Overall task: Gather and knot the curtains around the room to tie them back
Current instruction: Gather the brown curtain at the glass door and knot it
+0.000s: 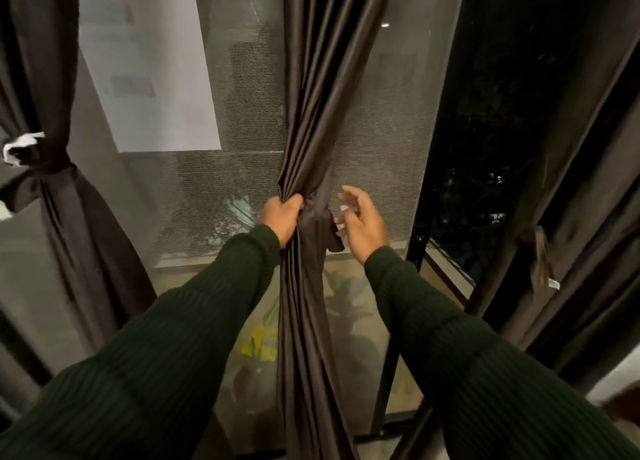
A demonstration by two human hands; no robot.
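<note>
We stood facing the middle curtain (322,88), a dark brown satin panel gathered into a narrow column in front of the mesh window screen (249,120). Our left hand (282,218) gripped the bunched folds from the left side of that curtain, fingers curled tight and clamped on the fabric just beside the knot (320,213). The knot sat at about mid-height of the curtain, with a short tail end (334,239) sticking out to its right and hanging down a little. Our right hand (362,222) hovered just to the right of the knot, fingers spread apart and slightly bent, palm turned toward the curtain; whether the fingertips touched the tail we could not tell. Both arms wore dark green ribbed sleeves (194,324).

Below the knot the curtain fell in tight vertical pleats toward the bottom of the view. Left of the middle curtain, well apart from it, another dark curtain (65,217) hung already cinched, with a white strip (20,146) showing at its tie. Right of the middle curtain, beyond the black window frame (436,168), a third dark curtain (568,189) slanted down, a small fabric tab (538,255) dangling from it. Behind the middle curtain, through the screen, blurred yellow-green leaves (258,341) showed low down.
</note>
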